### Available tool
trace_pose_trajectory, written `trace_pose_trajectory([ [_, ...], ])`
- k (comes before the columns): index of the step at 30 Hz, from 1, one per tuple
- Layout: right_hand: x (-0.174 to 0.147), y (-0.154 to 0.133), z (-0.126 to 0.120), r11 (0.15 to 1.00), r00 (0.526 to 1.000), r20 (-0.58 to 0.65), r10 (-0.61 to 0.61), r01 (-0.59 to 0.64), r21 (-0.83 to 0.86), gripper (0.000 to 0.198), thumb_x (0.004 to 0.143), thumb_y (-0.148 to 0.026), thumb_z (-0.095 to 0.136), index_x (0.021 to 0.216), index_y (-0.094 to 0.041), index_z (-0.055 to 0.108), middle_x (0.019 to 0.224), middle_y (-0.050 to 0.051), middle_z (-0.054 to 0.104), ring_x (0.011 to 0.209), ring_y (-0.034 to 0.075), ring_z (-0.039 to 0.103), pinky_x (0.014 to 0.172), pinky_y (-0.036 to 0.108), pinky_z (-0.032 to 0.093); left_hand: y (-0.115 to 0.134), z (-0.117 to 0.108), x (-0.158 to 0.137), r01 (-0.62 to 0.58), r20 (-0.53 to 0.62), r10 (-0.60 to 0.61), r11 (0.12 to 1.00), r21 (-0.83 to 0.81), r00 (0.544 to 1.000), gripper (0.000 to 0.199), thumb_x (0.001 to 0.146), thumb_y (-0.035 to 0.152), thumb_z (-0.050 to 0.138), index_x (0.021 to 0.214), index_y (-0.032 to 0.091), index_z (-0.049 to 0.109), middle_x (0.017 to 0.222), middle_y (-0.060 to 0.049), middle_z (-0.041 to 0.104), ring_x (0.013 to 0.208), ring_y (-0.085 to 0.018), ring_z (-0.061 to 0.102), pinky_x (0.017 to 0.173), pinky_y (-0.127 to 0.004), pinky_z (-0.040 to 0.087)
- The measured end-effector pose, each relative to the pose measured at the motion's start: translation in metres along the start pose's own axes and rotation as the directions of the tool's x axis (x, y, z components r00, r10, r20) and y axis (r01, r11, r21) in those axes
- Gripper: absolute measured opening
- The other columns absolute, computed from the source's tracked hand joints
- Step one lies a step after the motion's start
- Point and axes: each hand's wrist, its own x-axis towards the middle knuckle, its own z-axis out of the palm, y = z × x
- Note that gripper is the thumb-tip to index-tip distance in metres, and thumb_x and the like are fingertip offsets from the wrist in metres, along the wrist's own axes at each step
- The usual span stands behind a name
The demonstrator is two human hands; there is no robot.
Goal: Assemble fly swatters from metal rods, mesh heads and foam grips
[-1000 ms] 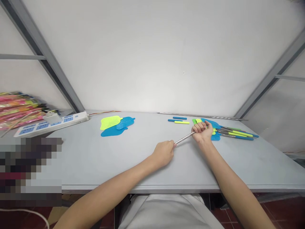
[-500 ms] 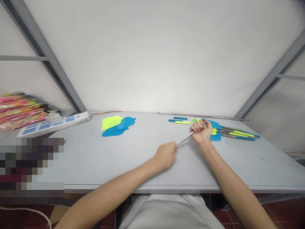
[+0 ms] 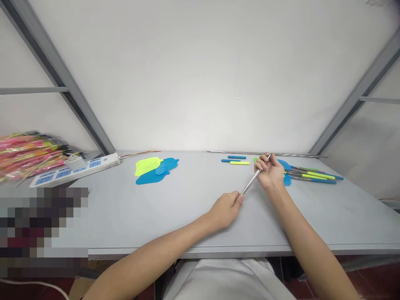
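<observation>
A thin metal rod [image 3: 251, 182] slants up to the right between my two hands. My left hand [image 3: 225, 209] is closed round its lower end, which is hidden in the fist. Near the upper end, my right hand [image 3: 269, 171] has its fingers curled round the rod, palm turned up. Just behind the right hand lies a pile of fly swatters [image 3: 315, 176] with blue and yellow handles. Left of that hand are a yellow handle [image 3: 240, 163] and two blue handles [image 3: 236, 157].
Yellow [image 3: 146, 166] and blue fly swatter heads [image 3: 151, 178] overlap at the table's left. Long metal rods [image 3: 231, 153] lie along the back wall. A white power strip [image 3: 103, 163] and colourful plastic-wrapped bundles [image 3: 28, 152] are at far left.
Both hands have shifted slightly right. The right hand's fingers have loosened a little, and more of the rod shows, now tilted more steeply. The view has shifted slightly.
</observation>
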Motion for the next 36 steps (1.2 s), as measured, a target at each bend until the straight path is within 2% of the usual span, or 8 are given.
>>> trace_pose_trajectory([
  [4,0.004,-0.002,-0.001,0.999,1.0,0.013,0.023,-0.022,-0.042,0.015,0.083,-0.019,0.036,0.072,-0.016,0.045,0.056,-0.005,0.04,0.04,0.005,0.038,0.04,0.016,0.037,-0.003,0.002,0.001,0.007,-0.024,-0.01,0.994,-0.107,1.0,0.037,0.085,0.035,0.019,0.068,0.017,0.047,0.06,0.001,0.049,0.058,-0.011,0.045,0.055,-0.021,0.034],
  [8,0.004,-0.001,-0.007,0.998,0.998,0.034,0.056,-0.057,0.041,0.024,0.086,-0.021,0.028,0.07,-0.016,0.044,0.05,-0.006,0.033,0.037,0.005,0.032,0.035,0.015,0.033,-0.006,0.006,0.003,0.054,0.0,-0.055,0.972,-0.23,0.998,0.039,0.084,0.038,0.022,0.063,0.016,0.046,0.053,0.003,0.041,0.053,-0.009,0.04,0.051,-0.02,0.031],
  [12,0.003,0.005,-0.015,0.988,0.996,0.0,0.085,-0.085,0.13,0.03,0.088,-0.024,0.022,0.066,-0.016,0.04,0.047,-0.007,0.027,0.033,0.005,0.026,0.03,0.014,0.028,-0.011,0.011,0.004,0.137,0.041,-0.131,0.923,-0.359,0.991,0.039,0.082,0.041,0.024,0.06,0.016,0.044,0.048,0.005,0.035,0.046,-0.008,0.035,0.046,-0.019,0.027],
  [17,0.003,0.013,-0.02,0.979,0.995,0.029,0.099,-0.102,0.179,0.029,0.088,-0.025,0.022,0.065,-0.017,0.039,0.045,-0.008,0.023,0.032,0.005,0.024,0.029,0.014,0.027,-0.015,0.015,0.004,0.203,0.093,-0.181,0.846,-0.493,0.979,0.037,0.08,0.043,0.027,0.059,0.017,0.042,0.047,0.005,0.034,0.043,-0.007,0.03,0.044,-0.019,0.025],
  [25,0.003,0.017,-0.021,0.956,0.987,0.045,0.155,-0.162,0.246,0.023,0.083,-0.023,0.028,0.062,-0.019,0.035,0.045,-0.008,0.017,0.032,0.006,0.021,0.028,0.016,0.023,-0.014,0.015,0.005,0.272,0.149,-0.227,0.776,-0.57,0.962,0.037,0.079,0.045,0.028,0.059,0.016,0.04,0.044,0.006,0.03,0.04,-0.005,0.024,0.043,-0.019,0.021],
  [32,-0.002,0.025,-0.016,0.936,0.972,0.092,0.217,-0.234,0.264,0.02,0.079,-0.023,0.032,0.06,-0.019,0.031,0.045,-0.009,0.012,0.031,0.006,0.019,0.028,0.016,0.022,-0.013,0.015,0.006,0.281,0.174,-0.222,0.717,-0.638,0.959,0.036,0.078,0.044,0.029,0.058,0.015,0.039,0.042,0.007,0.028,0.037,-0.004,0.021,0.04,-0.019,0.017],
  [36,-0.002,0.026,-0.015,0.937,0.972,0.088,0.22,-0.235,0.259,0.019,0.079,-0.022,0.033,0.06,-0.019,0.032,0.045,-0.009,0.013,0.031,0.006,0.02,0.028,0.015,0.023,-0.013,0.016,0.007,0.283,0.176,-0.222,0.693,-0.663,0.959,0.037,0.077,0.045,0.03,0.057,0.015,0.04,0.042,0.008,0.026,0.036,-0.004,0.019,0.038,-0.019,0.016],
])
